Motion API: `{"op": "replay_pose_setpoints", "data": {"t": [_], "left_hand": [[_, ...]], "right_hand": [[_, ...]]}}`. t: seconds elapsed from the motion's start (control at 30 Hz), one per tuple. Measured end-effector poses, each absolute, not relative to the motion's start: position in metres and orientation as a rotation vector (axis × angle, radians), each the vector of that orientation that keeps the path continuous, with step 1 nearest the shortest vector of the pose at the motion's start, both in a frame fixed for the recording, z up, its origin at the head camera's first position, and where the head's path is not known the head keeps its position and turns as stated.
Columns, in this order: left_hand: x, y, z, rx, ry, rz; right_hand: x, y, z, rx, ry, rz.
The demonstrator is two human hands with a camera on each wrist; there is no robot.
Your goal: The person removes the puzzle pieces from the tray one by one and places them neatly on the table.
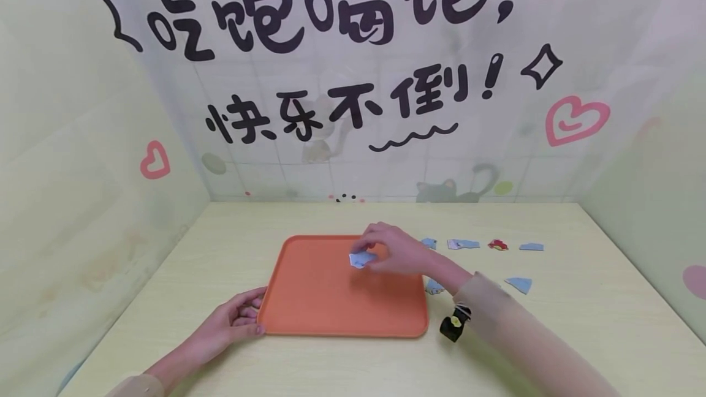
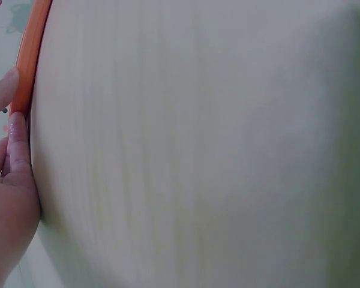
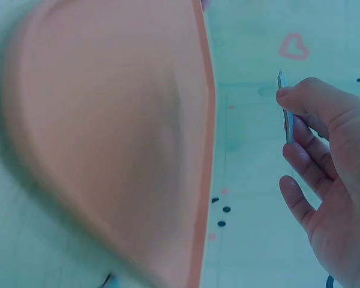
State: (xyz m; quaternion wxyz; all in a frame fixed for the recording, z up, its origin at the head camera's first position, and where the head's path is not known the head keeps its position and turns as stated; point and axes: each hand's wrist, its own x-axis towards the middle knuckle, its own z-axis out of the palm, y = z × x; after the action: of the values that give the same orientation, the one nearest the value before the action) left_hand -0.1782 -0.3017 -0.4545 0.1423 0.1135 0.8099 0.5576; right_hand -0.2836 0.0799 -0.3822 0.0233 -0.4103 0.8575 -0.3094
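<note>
An orange tray point(image 1: 342, 305) lies on the table, and my left hand point(image 1: 234, 321) holds its left edge near the front corner. In the left wrist view, fingertips point(image 2: 17, 123) touch the tray's rim point(image 2: 30, 57). Above the tray's far right part, my right hand point(image 1: 394, 250) pinches a flat light-blue puzzle piece point(image 1: 361, 259) with an irregular outline. The right wrist view shows that piece point(image 3: 287, 114) edge-on between thumb and fingers, clear of the tray surface. What is printed on it is too small to make out.
Right of the tray lie several loose pieces: a blue one point(image 1: 463, 244), a red one point(image 1: 498, 245), a narrow blue one point(image 1: 532, 247) and a triangular one point(image 1: 520, 285). Another piece point(image 1: 434, 287) sits by the tray's right edge, partly behind the right arm. Printed walls point(image 1: 353, 176) enclose the table.
</note>
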Motion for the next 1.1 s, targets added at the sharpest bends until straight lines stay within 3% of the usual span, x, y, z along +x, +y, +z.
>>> {"op": "replay_pose_setpoints", "data": {"t": [1.1], "left_hand": [[-0.177, -0.301, -0.453, 0.307, 2.351, 1.597]], "right_hand": [[-0.254, 0.257, -0.394, -1.223, 3.068, -0.932]]}}
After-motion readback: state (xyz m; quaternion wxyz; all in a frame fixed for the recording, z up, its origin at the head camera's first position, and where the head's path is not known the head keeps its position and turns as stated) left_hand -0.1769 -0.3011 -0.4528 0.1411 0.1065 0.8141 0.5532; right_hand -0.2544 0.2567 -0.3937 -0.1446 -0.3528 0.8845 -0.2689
